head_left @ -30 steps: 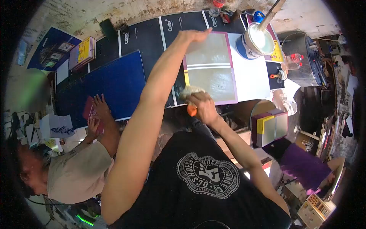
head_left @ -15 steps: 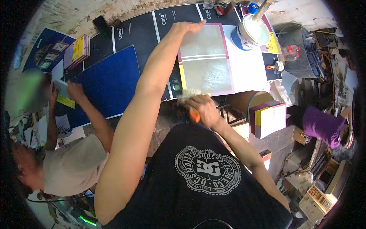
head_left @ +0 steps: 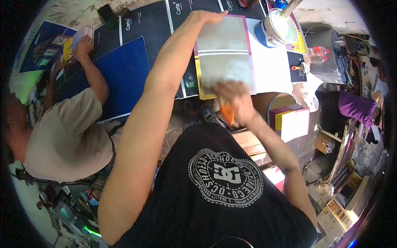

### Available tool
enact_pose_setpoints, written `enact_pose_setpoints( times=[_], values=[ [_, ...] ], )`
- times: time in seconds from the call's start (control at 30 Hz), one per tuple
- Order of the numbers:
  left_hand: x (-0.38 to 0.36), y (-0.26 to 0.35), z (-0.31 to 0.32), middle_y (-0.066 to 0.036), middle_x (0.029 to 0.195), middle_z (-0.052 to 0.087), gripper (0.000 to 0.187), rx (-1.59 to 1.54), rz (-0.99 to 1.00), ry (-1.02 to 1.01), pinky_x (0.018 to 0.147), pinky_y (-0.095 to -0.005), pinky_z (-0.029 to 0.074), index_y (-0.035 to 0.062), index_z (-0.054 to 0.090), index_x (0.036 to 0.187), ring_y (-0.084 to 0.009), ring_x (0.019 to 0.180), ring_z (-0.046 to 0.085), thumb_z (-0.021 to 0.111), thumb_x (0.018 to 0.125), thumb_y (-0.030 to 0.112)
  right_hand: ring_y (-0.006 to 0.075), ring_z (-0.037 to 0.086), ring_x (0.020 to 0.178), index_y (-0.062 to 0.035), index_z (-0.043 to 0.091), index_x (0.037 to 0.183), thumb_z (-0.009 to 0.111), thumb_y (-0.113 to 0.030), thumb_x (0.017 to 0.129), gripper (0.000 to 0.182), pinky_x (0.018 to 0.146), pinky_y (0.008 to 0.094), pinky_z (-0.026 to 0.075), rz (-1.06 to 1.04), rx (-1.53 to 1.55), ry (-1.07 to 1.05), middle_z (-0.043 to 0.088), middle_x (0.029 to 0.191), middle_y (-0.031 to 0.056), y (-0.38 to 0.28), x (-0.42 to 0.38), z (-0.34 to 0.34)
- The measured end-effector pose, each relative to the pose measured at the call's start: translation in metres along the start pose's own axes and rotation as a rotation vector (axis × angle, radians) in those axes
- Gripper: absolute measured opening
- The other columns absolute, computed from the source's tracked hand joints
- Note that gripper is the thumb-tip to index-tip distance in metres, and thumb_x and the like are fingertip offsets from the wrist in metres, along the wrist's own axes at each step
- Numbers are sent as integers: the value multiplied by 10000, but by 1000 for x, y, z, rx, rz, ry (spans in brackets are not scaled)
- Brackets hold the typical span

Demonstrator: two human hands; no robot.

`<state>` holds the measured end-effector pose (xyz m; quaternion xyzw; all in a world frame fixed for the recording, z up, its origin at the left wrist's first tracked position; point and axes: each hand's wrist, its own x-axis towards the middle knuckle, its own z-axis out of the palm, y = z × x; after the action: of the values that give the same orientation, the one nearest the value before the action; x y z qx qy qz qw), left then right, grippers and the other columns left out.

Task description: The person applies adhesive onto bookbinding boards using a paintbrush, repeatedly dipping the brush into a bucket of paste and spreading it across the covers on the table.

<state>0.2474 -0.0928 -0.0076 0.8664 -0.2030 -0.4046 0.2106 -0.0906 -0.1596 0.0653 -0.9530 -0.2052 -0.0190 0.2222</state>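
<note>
My left hand [head_left: 209, 17] lies flat, fingers stretched out, at the top edge of a grey board sheet [head_left: 227, 66]. The sheet has a purple and yellow border and a pale double line across its middle. Its surface looks wet and streaky. My right hand [head_left: 237, 97] is wrapped round a brush with an orange handle [head_left: 227, 113]. The bristles are at the lower part of the sheet, smeared by motion. Right of the sheet, a white-and-blue bucket [head_left: 261, 34] of whitish liquid stands with a stick in it.
A white sheet [head_left: 271, 72] lies beneath the bucket. Another orange-handled brush [head_left: 295, 67] and plastic bottles [head_left: 317, 56] are at the right. A stack of covers [head_left: 289, 124] sits below. On the left, a blue board [head_left: 124, 76] lies near a co-worker, whose hand [head_left: 84, 46] touches books.
My right hand and the brush have moved right and slightly up over the sheet's lower part. My left hand stays at its top edge. The co-worker's hand has moved up to the books.
</note>
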Motion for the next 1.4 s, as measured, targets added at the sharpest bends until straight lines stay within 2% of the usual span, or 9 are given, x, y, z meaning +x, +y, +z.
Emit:
enact_pose_setpoints(
  times=[0.07,0.17,0.37,0.63,0.93,1.07,1.17,1.23,1.4],
  values=[
    [4,-1,1,-156,1616,231,938,7,-4,20,1159,-549,265,192,298,1550,-377,1462,281,159,877,830,315,644,979,-93,682,1180,654,-147,710,474,847,433,462,-2,-104,227,690,1115,124,30,43,8],
    [9,-1,5,-157,1610,246,924,18,-4,37,1158,-548,269,187,320,1539,-377,1457,290,166,884,820,284,632,1034,-121,681,1165,585,-126,803,375,908,426,439,-16,-62,93,689,1089,93,67,61,69],
    [11,-1,9,-159,1597,275,898,32,1,53,1155,-546,276,179,362,1518,-377,1448,309,179,897,800,249,655,965,-76,688,1102,583,-93,792,328,856,390,476,-77,74,-72,691,1047,99,-27,-19,39],
    [17,4,15,-162,1580,314,865,72,6,75,1150,-543,287,167,419,1489,-376,1435,334,197,915,774,281,647,961,-129,714,1121,645,-117,769,359,808,393,489,-65,-102,380,720,1051,103,97,50,26],
    [33,-1,16,-166,1561,358,831,148,8,130,1146,-540,298,153,483,1457,-376,1420,362,218,935,743,236,614,1082,-80,682,1156,564,-153,858,328,930,377,424,-62,18,-174,668,1181,84,-8,-41,30],
    [-41,-21,38,-190,1480,460,662,262,131,508,1094,-631,317,117,588,1364,-410,1341,454,316,991,591,237,644,1043,-65,695,1110,668,-132,824,295,899,376,475,-30,71,50,700,1098,76,-4,-71,-11],
    [-117,-56,111,-199,1071,590,266,-47,379,1061,848,-524,461,36,610,1037,-394,1015,577,588,930,279,221,694,852,-4,701,1031,764,-104,827,236,759,343,553,247,225,468,725,939,119,8,-84,-32],
    [-184,-61,168,-179,1055,539,290,-27,383,919,786,-506,441,26,565,1073,-377,960,557,641,872,222,187,689,763,39,692,1006,735,-99,874,196,695,311,555,805,398,584,724,888,140,-5,-75,-39],
    [-250,-41,230,-135,1116,558,404,237,228,539,838,-507,408,10,590,1138,-324,1012,562,652,781,189,233,688,711,-26,688,875,745,-177,853,162,654,322,532,631,338,488,697,798,140,0,-47,35]
  ],
)
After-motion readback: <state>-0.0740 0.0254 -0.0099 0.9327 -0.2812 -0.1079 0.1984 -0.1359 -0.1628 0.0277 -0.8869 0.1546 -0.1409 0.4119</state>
